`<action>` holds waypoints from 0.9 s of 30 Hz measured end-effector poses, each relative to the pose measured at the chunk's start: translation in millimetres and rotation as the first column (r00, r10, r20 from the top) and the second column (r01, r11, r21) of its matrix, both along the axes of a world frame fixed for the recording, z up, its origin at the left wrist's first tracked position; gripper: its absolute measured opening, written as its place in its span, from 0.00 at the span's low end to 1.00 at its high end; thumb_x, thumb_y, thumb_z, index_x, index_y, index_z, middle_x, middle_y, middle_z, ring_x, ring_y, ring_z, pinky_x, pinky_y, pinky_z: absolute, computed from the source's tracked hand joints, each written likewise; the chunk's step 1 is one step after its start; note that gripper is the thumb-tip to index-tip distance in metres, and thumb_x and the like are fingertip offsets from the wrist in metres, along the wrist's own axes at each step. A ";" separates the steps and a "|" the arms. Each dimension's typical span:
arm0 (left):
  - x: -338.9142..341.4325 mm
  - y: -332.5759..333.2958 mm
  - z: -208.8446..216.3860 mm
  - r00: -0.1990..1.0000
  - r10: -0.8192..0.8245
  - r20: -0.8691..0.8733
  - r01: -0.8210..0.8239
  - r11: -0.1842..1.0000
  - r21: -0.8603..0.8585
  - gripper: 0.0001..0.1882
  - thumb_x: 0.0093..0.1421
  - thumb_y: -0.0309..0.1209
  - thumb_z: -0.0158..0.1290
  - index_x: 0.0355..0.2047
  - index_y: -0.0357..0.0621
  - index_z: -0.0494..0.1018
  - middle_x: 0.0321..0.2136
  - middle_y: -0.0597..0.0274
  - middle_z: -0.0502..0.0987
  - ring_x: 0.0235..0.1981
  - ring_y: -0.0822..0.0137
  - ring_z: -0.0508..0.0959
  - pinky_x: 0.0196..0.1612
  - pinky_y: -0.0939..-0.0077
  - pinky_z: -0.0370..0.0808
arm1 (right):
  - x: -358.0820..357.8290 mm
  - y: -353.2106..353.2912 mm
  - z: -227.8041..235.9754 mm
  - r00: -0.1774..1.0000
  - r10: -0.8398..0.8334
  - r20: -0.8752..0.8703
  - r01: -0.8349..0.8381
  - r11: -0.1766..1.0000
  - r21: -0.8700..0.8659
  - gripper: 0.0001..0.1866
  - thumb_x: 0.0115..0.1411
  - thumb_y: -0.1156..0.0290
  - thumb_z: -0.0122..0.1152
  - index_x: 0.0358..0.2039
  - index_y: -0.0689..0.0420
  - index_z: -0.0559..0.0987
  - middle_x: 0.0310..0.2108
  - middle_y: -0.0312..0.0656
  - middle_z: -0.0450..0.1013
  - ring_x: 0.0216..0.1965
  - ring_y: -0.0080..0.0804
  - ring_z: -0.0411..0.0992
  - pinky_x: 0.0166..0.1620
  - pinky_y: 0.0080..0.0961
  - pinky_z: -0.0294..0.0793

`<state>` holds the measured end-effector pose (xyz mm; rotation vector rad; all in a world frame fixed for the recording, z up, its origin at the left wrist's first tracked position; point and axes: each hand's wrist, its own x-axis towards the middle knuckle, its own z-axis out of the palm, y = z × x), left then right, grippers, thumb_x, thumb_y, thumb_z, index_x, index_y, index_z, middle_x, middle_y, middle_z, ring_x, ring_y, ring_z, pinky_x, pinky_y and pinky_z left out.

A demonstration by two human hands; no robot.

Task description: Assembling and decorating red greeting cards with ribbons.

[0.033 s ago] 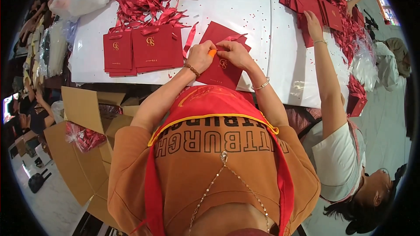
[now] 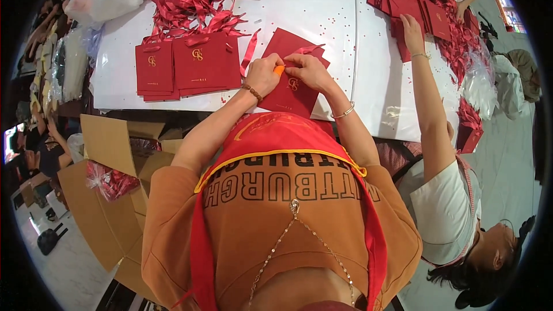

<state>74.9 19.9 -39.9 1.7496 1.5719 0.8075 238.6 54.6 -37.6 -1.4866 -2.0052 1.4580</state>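
A flat dark-red paper gift bag (image 2: pixel 288 95) with gold print lies tilted at the table's front edge, on top of another red bag. My left hand (image 2: pixel 263 75) is closed at the bag's upper part, with a small orange object (image 2: pixel 279 70) showing at its fingertips; its kind is unclear. Close beside it, my right hand (image 2: pixel 315 72) pinches at the same spot, its thumb and forefinger on the bag's red ribbon (image 2: pixel 306 50). The exact grip is partly hidden by the fingers. Another loose ribbon (image 2: pixel 250 53) lies just beyond my left hand.
Stacked red bags (image 2: pixel 207 63) lie left of my hands, below a heap of red ribbons (image 2: pixel 183 0). An open cardboard box (image 2: pixel 106 138) stands at the left below the white table (image 2: pixel 311 0). At right, a co-worker's arm (image 2: pixel 425 89) reaches across to more bags (image 2: pixel 435 17).
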 end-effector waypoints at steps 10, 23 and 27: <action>4.1 6.3 16.2 0.922 -0.204 -0.328 0.248 0.964 0.096 0.07 0.51 0.26 0.46 0.32 0.44 0.67 0.25 0.48 0.74 0.28 0.46 0.74 0.29 0.54 0.69 | -15.3 -7.4 11.7 0.990 0.023 0.137 -0.053 0.975 0.218 0.13 0.44 0.64 0.56 0.34 0.49 0.77 0.30 0.42 0.74 0.34 0.41 0.73 0.37 0.35 0.71; -14.5 15.5 30.9 0.916 -0.241 -0.320 0.255 0.967 0.001 0.10 0.47 0.29 0.59 0.24 0.39 0.70 0.15 0.66 0.70 0.16 0.73 0.69 0.19 0.78 0.64 | -2.8 -15.7 14.7 0.984 0.113 0.140 -0.148 0.951 0.270 0.16 0.45 0.65 0.60 0.36 0.51 0.71 0.26 0.41 0.73 0.33 0.37 0.71 0.42 0.36 0.59; -27.0 19.2 27.8 0.859 -0.216 -0.464 0.391 0.861 0.324 0.10 0.49 0.32 0.56 0.23 0.37 0.71 0.20 0.62 0.71 0.21 0.71 0.71 0.24 0.77 0.66 | -3.4 -23.8 19.7 0.959 0.113 0.258 -0.200 0.920 0.338 0.13 0.47 0.64 0.60 0.34 0.49 0.72 0.24 0.39 0.72 0.32 0.34 0.70 0.43 0.35 0.53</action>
